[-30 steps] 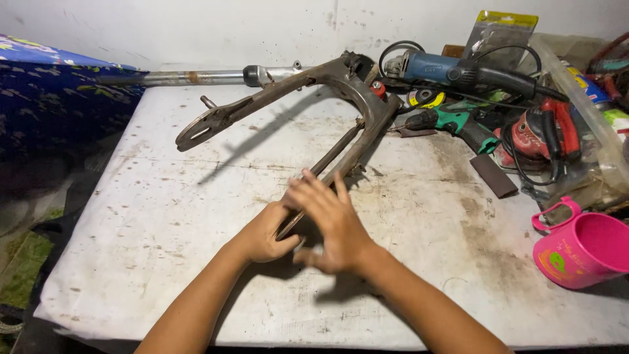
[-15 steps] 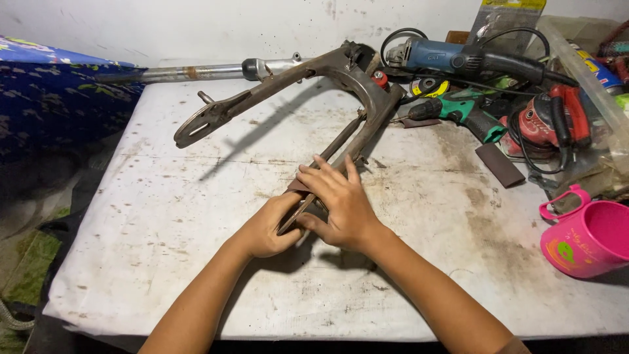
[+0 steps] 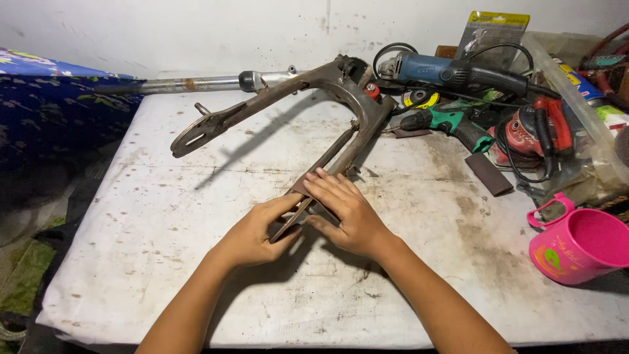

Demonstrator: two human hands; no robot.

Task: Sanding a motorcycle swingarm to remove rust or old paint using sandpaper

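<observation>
A rusty metal frame (image 3: 262,105) with two long arms lies on the stained white table (image 3: 164,223). Its near arm (image 3: 337,154) runs down toward me. My left hand (image 3: 252,231) grips the near end of that arm from the left, thumb over it. My right hand (image 3: 347,213) lies over the same arm just beyond, fingers together, pressing a small brown sheet of sandpaper (image 3: 300,187) against the metal. The arm's tip shows between the two hands.
A blue angle grinder (image 3: 432,69), a green drill (image 3: 452,124), a red power tool (image 3: 534,131) and cables crowd the back right. A brown sanding block (image 3: 488,174) lies near them. A pink mug (image 3: 580,246) stands at right. A steel tube (image 3: 190,84) lies at the back; blue patterned cloth (image 3: 46,111) hangs left.
Both hands stay on the near arm of the frame; the right hand has slid a little along it with the sandpaper, and its fingers now lie flatter.
</observation>
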